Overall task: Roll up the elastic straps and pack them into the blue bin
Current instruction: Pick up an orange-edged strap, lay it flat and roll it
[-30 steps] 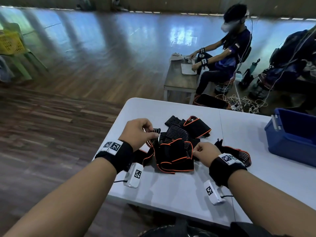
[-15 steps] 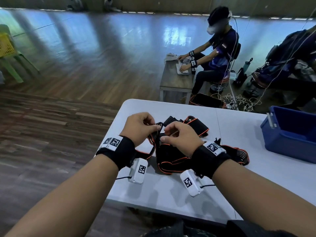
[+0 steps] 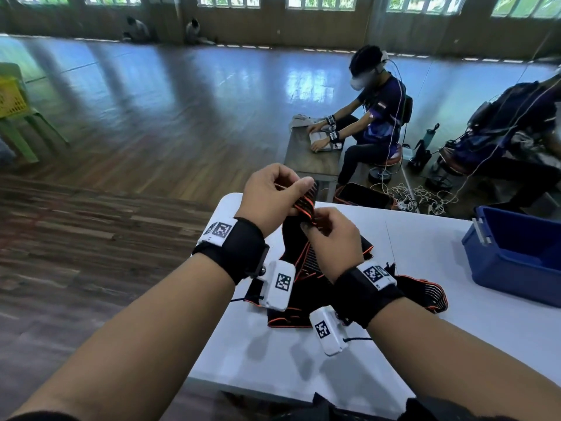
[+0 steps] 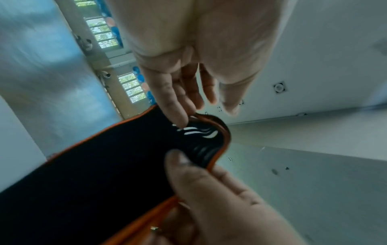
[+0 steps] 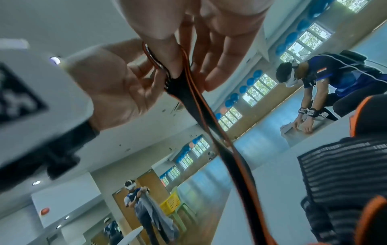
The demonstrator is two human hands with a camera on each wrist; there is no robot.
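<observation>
Both hands hold the end of one black elastic strap (image 3: 304, 205) with orange edging, lifted above the white table (image 3: 425, 256). My left hand (image 3: 273, 199) pinches its top end between thumb and fingers. My right hand (image 3: 331, 238) pinches it just below. In the left wrist view the strap (image 4: 104, 165) curls at its end under my fingertips. In the right wrist view the strap (image 5: 220, 140) hangs down from both hands. More black and orange straps (image 3: 425, 293) lie heaped on the table under my wrists. The blue bin (image 3: 516, 262) stands at the right, open.
The table's left edge (image 3: 206, 329) drops to wooden floor. Another person (image 3: 373, 117) sits at a low table beyond. Cables and bags lie on the floor behind the bin. A green chair with a yellow basket (image 3: 12, 98) stands far left.
Both hands rose from the pile, lifting the strap's end off the table. The right hand moved from the pile's right side to meet the left hand on the strap.
</observation>
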